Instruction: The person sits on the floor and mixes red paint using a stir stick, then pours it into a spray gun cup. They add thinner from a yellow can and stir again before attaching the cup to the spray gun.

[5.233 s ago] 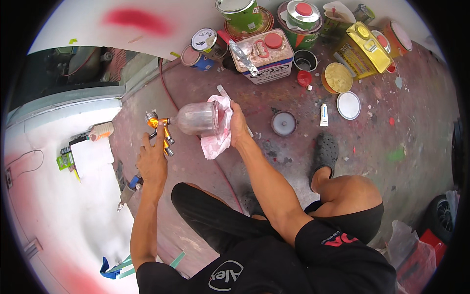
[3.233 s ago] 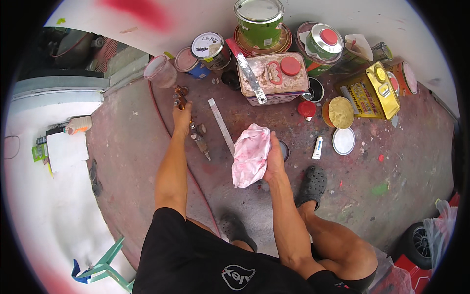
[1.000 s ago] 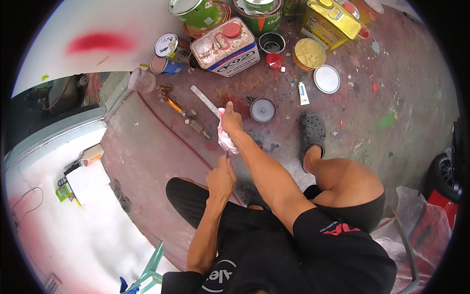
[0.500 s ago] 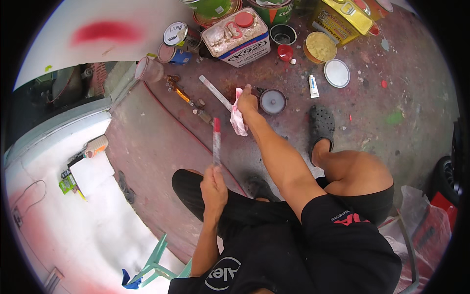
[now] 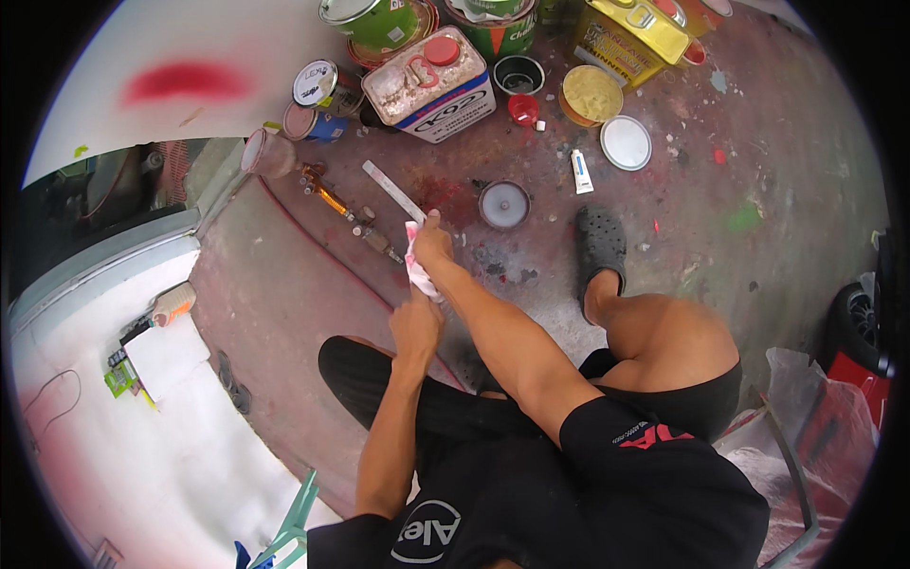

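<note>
We crouch over a stained concrete floor (image 5: 720,237) spattered with paint, a white panel (image 5: 142,427) along its left side and cans at the top, among them a square white tin (image 5: 428,83), a green can (image 5: 372,21) and a yellow tin (image 5: 626,33). A pink-stained rag (image 5: 417,270) sits between our hands, bunched lengthwise toward the cans; whether it wraps something we cannot tell. Our right hand (image 5: 433,242) reaches forward, arm extended, fingers closed on the rag's upper end. Our left hand (image 5: 415,324) rises just below, fingers curled shut at its lower end. A flat stir stick (image 5: 393,192) lies diagonally just beyond
</note>
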### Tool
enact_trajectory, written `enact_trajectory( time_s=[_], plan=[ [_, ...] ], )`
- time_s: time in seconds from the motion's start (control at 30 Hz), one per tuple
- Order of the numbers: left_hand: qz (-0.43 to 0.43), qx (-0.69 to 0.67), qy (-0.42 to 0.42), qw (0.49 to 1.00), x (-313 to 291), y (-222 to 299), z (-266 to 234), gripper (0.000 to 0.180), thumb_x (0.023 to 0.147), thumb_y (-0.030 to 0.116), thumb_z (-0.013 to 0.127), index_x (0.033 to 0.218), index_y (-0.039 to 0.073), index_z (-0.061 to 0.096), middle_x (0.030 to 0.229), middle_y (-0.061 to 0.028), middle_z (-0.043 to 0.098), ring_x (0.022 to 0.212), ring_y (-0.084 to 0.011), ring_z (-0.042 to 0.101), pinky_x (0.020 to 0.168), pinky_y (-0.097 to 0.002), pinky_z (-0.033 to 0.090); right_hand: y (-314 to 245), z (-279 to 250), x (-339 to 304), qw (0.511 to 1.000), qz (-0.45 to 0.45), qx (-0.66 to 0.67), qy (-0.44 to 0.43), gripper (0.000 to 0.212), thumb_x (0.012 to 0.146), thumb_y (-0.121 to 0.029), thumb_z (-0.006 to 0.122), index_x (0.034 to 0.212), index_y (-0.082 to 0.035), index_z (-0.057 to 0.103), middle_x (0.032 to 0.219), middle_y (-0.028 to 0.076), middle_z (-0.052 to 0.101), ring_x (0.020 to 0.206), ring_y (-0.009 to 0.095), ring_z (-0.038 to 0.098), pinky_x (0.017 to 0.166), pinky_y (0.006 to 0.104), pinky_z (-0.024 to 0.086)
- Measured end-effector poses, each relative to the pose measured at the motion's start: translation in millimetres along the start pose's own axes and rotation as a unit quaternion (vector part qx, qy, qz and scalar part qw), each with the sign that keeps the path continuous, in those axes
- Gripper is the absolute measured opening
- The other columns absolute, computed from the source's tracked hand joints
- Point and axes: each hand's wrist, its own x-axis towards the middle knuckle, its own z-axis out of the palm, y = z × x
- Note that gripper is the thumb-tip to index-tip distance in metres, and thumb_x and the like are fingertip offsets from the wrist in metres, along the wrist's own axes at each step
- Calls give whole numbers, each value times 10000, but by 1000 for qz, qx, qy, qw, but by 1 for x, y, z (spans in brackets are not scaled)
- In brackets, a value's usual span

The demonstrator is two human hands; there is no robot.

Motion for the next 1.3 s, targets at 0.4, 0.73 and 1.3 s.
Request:
enact_trajectory(
  time_s=[0.4,0.73,1.3],
  plan=[
    [-21,-26,-51,998,-11,16,-51,234,1129,239,568,1118,22,655,768,-289,699,732,-519,706,642,-613,535,-4,9,22,1000,12,11,21,949,1146,-684,249,1365,116,711,1430,342,693,1384,453,655,1137,510,514],
    [-145,-167,36,975,-29,10,-84,261,1137,235,563,1217,17,681,812,-276,723,783,-512,740,697,-586,555,-12,-1,61,998,-39,32,-42,1000,1140,-714,206,1320,121,724,1374,349,718,1390,401,669,1145,508,503],
    [-6,-8,-70,998,-7,12,-61,265,1134,213,531,1167,-15,660,835,-294,732,747,-503,731,670,-591,556,-8,10,8,995,54,76,-26,942,1144,-672,277,1380,147,677,1451,384,658,1423,483,623,1196,532,476]
  ],
)
